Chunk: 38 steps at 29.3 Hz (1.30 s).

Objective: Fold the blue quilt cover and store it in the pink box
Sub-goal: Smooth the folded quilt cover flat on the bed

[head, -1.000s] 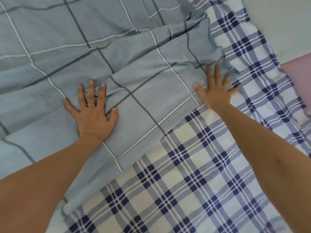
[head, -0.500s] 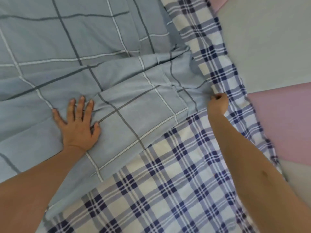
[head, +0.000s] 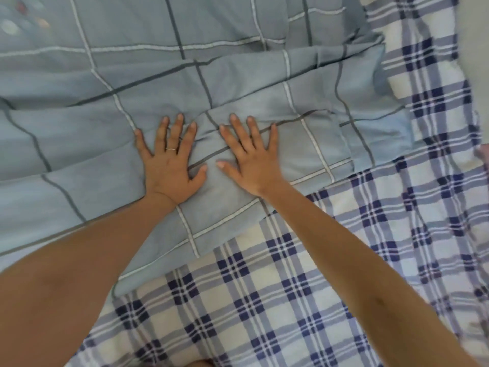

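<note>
both my hands lie flat on the blue quilt cover [head: 304, 107], fingers straight and spread wide, gripping nothing. the left hand [head: 169, 168], with a thin ring [head: 171, 149] on one finger, and the right hand [head: 252, 165] sit side by side in the middle of the frame. the thumbs are near each other but apart, and a soft ridge of cloth rises between the two hands.

i judge the palms are down like this to press the wrinkles out and to pin the folded layers, so they do not slide on the plaid sheet [head: 251, 300] underneath while the crease is set. spreading the fingers covers more cloth at once.

the cover fills the upper left and centre of the frame and runs off the left and top edges, so most of it is out of sight. a folded-over layer lies on top. its upper edge slants from the left edge up toward the upper right, and its lower hem slants the same way, from the lower left up toward the right. so the long axis runs left to right, tilted upward on the right, and the end i can see points to the right of the frame. there a corner lies doubled over on the plaid.

the cover looks far too broad to store yet, so more folds seem needed. i cannot make out the pink box here with any certainty.
</note>
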Each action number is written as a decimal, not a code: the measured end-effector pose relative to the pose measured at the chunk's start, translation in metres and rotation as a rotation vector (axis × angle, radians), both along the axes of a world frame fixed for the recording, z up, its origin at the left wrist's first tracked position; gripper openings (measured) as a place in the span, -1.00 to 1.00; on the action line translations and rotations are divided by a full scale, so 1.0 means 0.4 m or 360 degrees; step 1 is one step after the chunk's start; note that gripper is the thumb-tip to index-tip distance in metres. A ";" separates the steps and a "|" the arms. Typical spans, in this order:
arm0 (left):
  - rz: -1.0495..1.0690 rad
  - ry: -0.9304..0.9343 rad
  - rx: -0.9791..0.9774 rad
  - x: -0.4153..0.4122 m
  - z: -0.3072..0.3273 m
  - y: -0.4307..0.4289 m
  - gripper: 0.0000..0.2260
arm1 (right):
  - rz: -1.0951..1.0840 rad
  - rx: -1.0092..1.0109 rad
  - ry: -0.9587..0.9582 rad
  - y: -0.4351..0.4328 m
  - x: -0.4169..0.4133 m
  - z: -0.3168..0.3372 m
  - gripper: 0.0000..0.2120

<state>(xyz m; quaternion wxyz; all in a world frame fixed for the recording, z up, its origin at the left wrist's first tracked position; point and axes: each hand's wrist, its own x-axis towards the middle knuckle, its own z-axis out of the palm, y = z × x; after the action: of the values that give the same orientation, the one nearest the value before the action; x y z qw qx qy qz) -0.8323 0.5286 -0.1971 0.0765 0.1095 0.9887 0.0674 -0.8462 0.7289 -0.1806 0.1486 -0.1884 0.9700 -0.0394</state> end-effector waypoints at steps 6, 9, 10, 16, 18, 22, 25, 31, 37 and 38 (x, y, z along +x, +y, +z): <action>-0.0023 -0.0154 -0.0052 -0.003 0.005 0.015 -0.27 | -0.0203 0.0150 -0.0311 -0.008 -0.022 -0.006 -0.30; 0.0008 -0.0294 -0.0095 -0.001 0.040 -0.006 -0.24 | -0.0342 0.0222 -0.0500 -0.054 -0.029 0.020 -0.30; -0.0047 -0.0348 -0.0075 -0.007 0.050 -0.004 -0.23 | -0.0472 0.0256 -0.0571 -0.071 -0.032 0.036 -0.31; -0.0215 -0.0137 0.0063 0.146 0.112 -0.203 -0.42 | -0.0795 -0.0029 -0.0203 -0.375 0.122 0.118 -0.39; 0.0062 -0.0036 0.0127 0.313 0.132 -0.319 -0.46 | -0.0440 -0.0169 -0.0152 -0.496 0.226 0.135 -0.35; 0.0422 -0.0104 0.0003 0.654 0.144 -0.518 -0.40 | 0.0350 -0.0374 -0.0109 -0.687 0.444 0.131 -0.37; 0.0636 -0.0253 0.0029 0.834 0.137 -0.665 -0.40 | 0.0892 -0.0319 -0.0251 -0.782 0.580 0.125 -0.31; 0.1028 -0.0417 -0.0064 0.920 0.157 -0.749 -0.42 | 0.0942 0.0105 -0.0404 -0.757 0.650 0.121 -0.24; 0.1370 -0.0484 -0.0322 0.880 0.164 -0.710 -0.57 | 0.0876 0.0418 -0.0561 -0.640 0.582 0.146 -0.25; 0.1379 -0.0461 -0.0375 0.868 0.164 -0.712 -0.59 | 0.0923 0.0454 -0.0491 -0.630 0.568 0.156 -0.20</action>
<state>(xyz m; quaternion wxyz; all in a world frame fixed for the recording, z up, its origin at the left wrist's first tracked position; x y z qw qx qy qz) -0.4852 0.2439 -0.1314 0.1905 -0.3333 0.9234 -0.0051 -0.6190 0.4769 -0.1183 0.3230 -0.4249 0.8381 0.1123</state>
